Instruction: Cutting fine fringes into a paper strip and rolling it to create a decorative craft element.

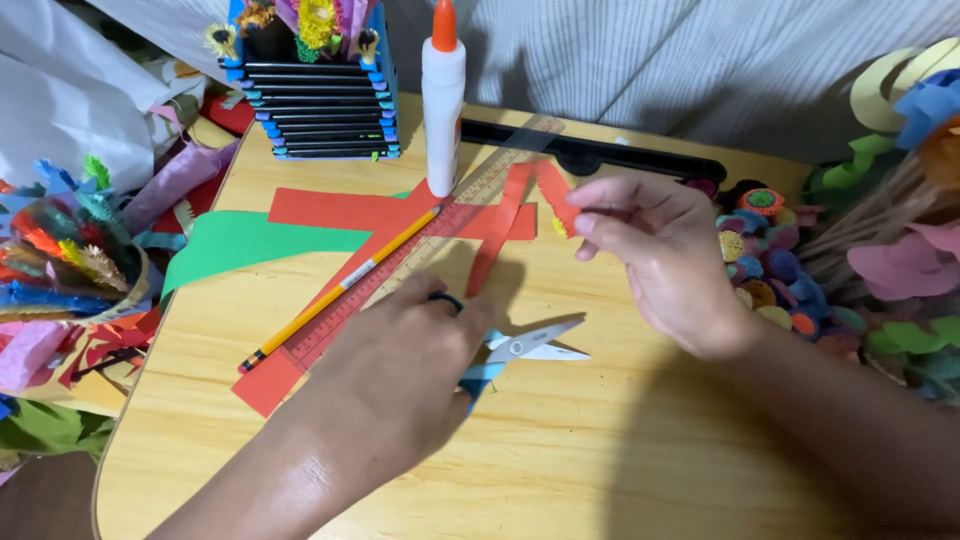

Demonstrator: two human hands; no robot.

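My left hand [405,355] lies on the wooden table [560,450], fingers through the handle of blue-handled scissors [525,347] whose blades point right, slightly parted. My right hand [655,250] is raised above the table and pinches one end of a bent red paper strip [515,205]; the strip's other end hangs down toward my left hand. A small yellow bit shows near my right fingertips. Below the strip lie red paper pieces [350,210], a green paper piece [240,245], a clear ruler [470,200] and a yellow pencil [340,290].
A white glue bottle [442,100] with an orange cap stands at the back. A blue and black striped holder [320,105] with paper flowers stands behind left. Coloured paper scraps [60,260] pile at the left; rolled paper pieces [765,265] and paper flowers [905,260] at the right.
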